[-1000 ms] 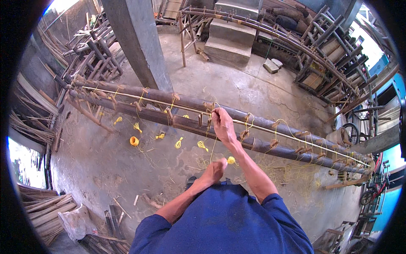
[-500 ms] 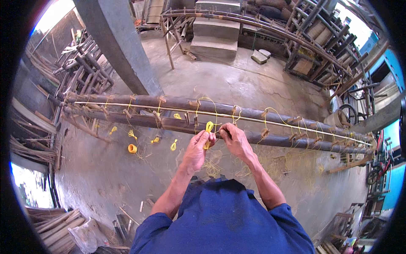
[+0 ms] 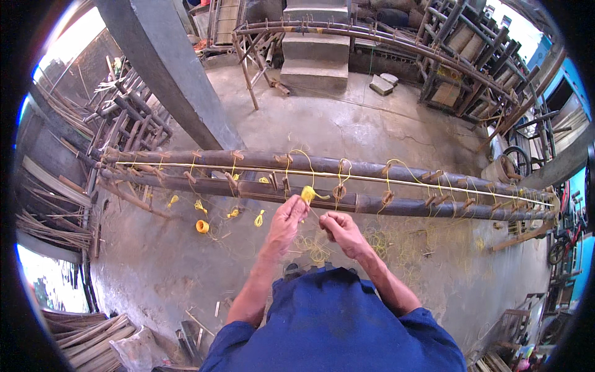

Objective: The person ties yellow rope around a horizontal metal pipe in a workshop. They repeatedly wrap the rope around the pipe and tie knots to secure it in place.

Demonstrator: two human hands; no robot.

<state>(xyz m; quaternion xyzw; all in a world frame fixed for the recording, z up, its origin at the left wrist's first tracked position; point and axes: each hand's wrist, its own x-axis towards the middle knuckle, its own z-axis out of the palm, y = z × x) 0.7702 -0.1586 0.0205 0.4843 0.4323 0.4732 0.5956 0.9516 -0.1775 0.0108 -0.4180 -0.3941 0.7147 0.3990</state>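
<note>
My left hand (image 3: 286, 218) is closed round the lower part of a small bundle of yellow cord (image 3: 307, 194), which sticks up above the fingers. Beside it, my right hand (image 3: 343, 232) has its fingers pinched together on a thin strand that runs across from the bundle. Both hands are just on my side of a long dark bamboo pole (image 3: 260, 190). A second dark pole (image 3: 365, 167) lies parallel beyond it, with a thin pale rod (image 3: 248, 167) stretched between them. Loops of yellow cord hang from short wooden pegs (image 3: 388, 197) along the poles.
Several yellow cord bundles (image 3: 259, 218) hang left of my hands, near a yellow-orange roll (image 3: 202, 227). Loose cord (image 3: 317, 251) lies tangled on the concrete floor. A grey pillar (image 3: 173, 74) rises beyond the poles at left; concrete steps (image 3: 315, 59) and a bamboo rack (image 3: 372, 31) stand farther back.
My right hand has drawn back toward me and away from the near pole, and a strand now shows between the hands. The upright loop of the bundle looks more compact.
</note>
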